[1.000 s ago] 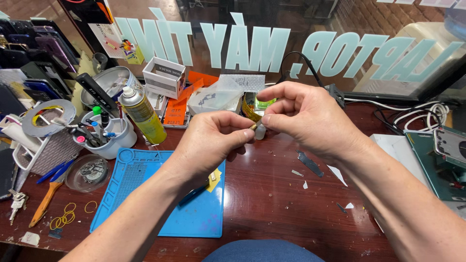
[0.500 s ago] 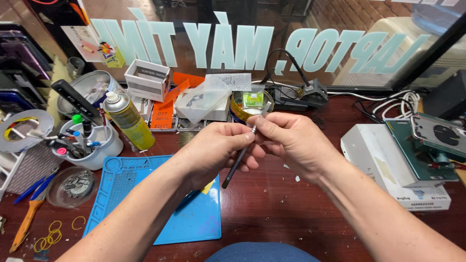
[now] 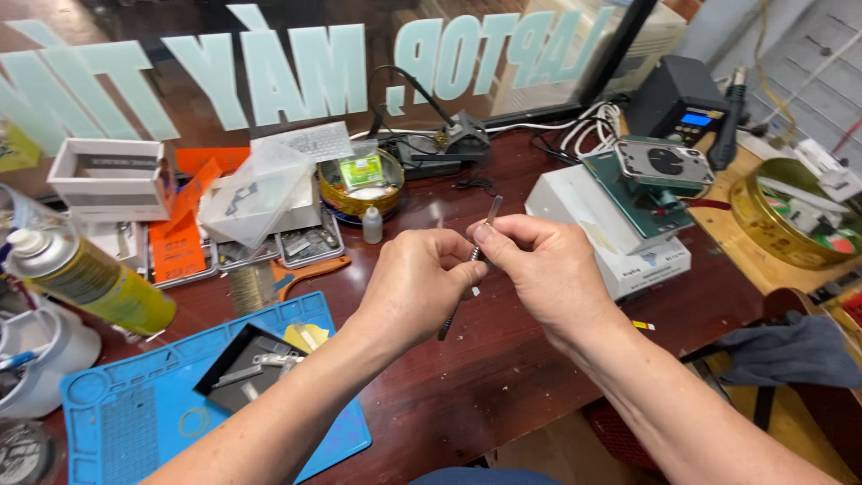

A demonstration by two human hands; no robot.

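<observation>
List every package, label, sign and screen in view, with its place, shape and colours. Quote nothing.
Window sign: large pale blue-green letters across the glass, top.
Screen: small blue rectangle on the black box, upper right.
Spray can: yellow-green cylinder, white cap, tilted, far left.
White box: flat, right of the hands.
Orange tags: left of centre, by the trays.

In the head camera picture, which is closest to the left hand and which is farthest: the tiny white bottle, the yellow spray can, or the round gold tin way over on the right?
From the left hand:
1. Tiny white bottle, just beyond the hand, toward the window.
2. Yellow spray can, lying tilted far to the left.
3. Round gold tin, far right, on the side table.
</observation>
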